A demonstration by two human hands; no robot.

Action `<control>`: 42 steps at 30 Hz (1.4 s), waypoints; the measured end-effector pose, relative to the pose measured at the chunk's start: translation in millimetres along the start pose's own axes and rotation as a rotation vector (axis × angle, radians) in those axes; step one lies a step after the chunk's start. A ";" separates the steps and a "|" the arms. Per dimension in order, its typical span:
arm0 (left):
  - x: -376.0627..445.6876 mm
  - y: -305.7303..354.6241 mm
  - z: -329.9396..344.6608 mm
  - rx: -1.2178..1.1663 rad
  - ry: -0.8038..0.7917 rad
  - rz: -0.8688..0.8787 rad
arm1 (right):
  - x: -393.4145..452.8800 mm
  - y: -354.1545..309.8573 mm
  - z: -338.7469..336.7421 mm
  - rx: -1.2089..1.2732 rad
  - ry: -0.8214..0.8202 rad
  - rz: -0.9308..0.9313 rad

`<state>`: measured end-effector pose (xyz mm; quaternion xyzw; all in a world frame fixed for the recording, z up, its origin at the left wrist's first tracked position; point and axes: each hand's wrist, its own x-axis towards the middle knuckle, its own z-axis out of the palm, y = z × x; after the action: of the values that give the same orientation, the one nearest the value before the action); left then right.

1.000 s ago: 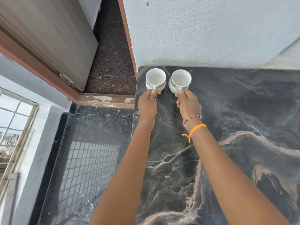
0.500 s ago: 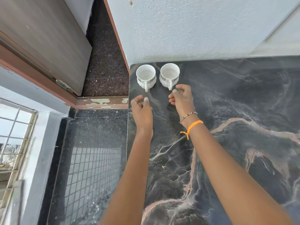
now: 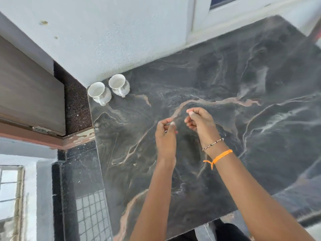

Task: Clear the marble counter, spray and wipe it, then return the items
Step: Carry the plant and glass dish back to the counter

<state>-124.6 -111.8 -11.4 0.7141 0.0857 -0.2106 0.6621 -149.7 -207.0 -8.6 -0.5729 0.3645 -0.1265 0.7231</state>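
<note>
Two white cups (image 3: 109, 89) at tabletop (image 3: 225, 101) far-left corner, left cup near edge. Left hand (image 3: 165, 134), right hand (image 3: 199, 122) well short of cups, fingers loosely curled, holding nothing. Risk: stray knock tips left cup over edge.

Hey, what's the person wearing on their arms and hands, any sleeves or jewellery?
Both forearms are bare, with no sleeves in view. The right hand has two bands at the wrist: a thin beaded bracelet of dark and pale beads, and an orange thread with a knot and loose ends. The left hand and its wrist wear nothing.
</note>
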 end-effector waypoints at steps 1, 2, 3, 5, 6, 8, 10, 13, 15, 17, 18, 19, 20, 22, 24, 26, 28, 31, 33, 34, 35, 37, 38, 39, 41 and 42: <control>-10.5 -0.3 16.8 0.021 -0.032 0.008 | -4.5 -5.2 -21.9 0.021 0.024 -0.004; -21.4 -0.9 34.2 0.035 -0.066 0.015 | -9.3 -10.0 -44.0 0.045 0.051 -0.008; -33.1 -1.8 53.5 0.044 -0.108 0.019 | -14.1 -14.6 -68.1 0.065 0.078 -0.014; -56.8 -4.9 93.8 0.061 -0.191 0.028 | -23.9 -22.2 -116.2 0.099 0.134 -0.033; -69.5 -7.1 114.1 0.079 -0.226 0.038 | -29.0 -25.6 -139.8 0.115 0.161 -0.041; -96.0 -12.4 156.1 0.111 -0.294 0.058 | -39.2 -32.2 -187.9 0.149 0.218 -0.062; -122.8 -18.8 199.6 0.124 -0.374 0.059 | -49.5 -38.2 -236.8 0.182 0.279 -0.084; -156.3 -27.0 255.9 0.130 -0.479 0.075 | -61.8 -47.6 -301.6 0.221 0.356 -0.110; -176.0 -32.0 291.0 0.115 -0.545 0.081 | -68.9 -52.5 -342.4 0.236 0.411 -0.130; -191.9 -34.6 323.8 0.122 -0.601 0.079 | -73.9 -57.5 -380.0 0.247 0.462 -0.142; -199.1 -35.9 340.8 0.137 -0.628 0.079 | -74.9 -59.5 -398.9 0.253 0.484 -0.151; -204.5 -37.3 357.2 0.148 -0.655 0.081 | -74.8 -61.3 -416.8 0.257 0.505 -0.158; -209.2 -38.1 373.5 0.156 -0.683 0.084 | -73.5 -62.6 -434.0 0.261 0.528 -0.164; -215.5 -38.8 406.8 0.162 -0.726 0.095 | -68.0 -65.4 -467.0 0.277 0.578 -0.173; -217.3 -40.9 440.9 0.160 -0.746 0.090 | -58.7 -68.5 -498.4 0.296 0.614 -0.178; -215.7 -41.9 476.4 0.164 -0.767 0.079 | -45.4 -72.7 -528.4 0.312 0.631 -0.181; -212.9 -43.2 515.3 0.154 -0.794 0.065 | -27.9 -78.5 -559.5 0.308 0.646 -0.182; -207.9 -40.6 577.2 0.183 -0.810 0.031 | 1.5 -91.4 -606.8 0.309 0.680 -0.166; -206.3 -38.4 607.5 0.223 -0.815 0.010 | 15.5 -96.0 -630.4 0.296 0.691 -0.142; -205.6 -36.9 625.7 0.230 -0.823 0.005 | 24.4 -99.0 -645.0 0.290 0.692 -0.124; -205.0 -34.7 644.7 0.239 -0.836 0.010 | 33.9 -102.3 -660.0 0.291 0.696 -0.109; -203.5 -32.0 681.2 0.265 -0.868 0.029 | 52.7 -107.3 -689.7 0.305 0.705 -0.088; -202.3 -30.6 696.2 0.273 -0.885 0.039 | 60.5 -109.4 -702.1 0.317 0.710 -0.084; -201.2 -29.3 709.7 0.281 -0.901 0.046 | 67.4 -111.2 -713.8 0.333 0.717 -0.081; -197.2 -32.3 742.9 0.301 -0.916 0.044 | 86.1 -113.2 -744.3 0.368 0.735 -0.068; -194.4 -36.1 756.9 0.320 -0.912 0.034 | 94.6 -113.2 -758.8 0.378 0.741 -0.059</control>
<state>-455.0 -820.5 10.2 0.6432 -0.2585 -0.5019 0.5172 -566.7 -857.8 0.4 -0.3561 0.5541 -0.4092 0.6314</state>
